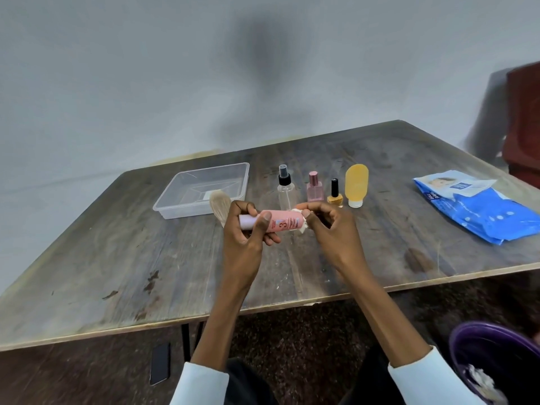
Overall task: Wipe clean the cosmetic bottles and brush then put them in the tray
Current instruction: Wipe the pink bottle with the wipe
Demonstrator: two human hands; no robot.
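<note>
The clear plastic tray [201,190] sits on the wooden worktop [117,258] at the back left with nothing visible inside it; a makeup brush [218,207] lies just in front of its near right corner, bristles toward the tray. At the lower right a purple bin [485,355] holds crumpled white tissue. The pink tube [277,225] is held above the worktop, its long axis running left to right, lilac cap pointing left. The left hand [248,232] grips its cap end, and the right hand [327,226] pinches a white wipe [301,222] against its other end. Behind stand a spray bottle [285,188], a pink perfume bottle [315,188], a nail polish bottle [335,194] and a yellow tube [356,185], upright in a row; a blue wipes pack [479,209] lies at the right.
</note>
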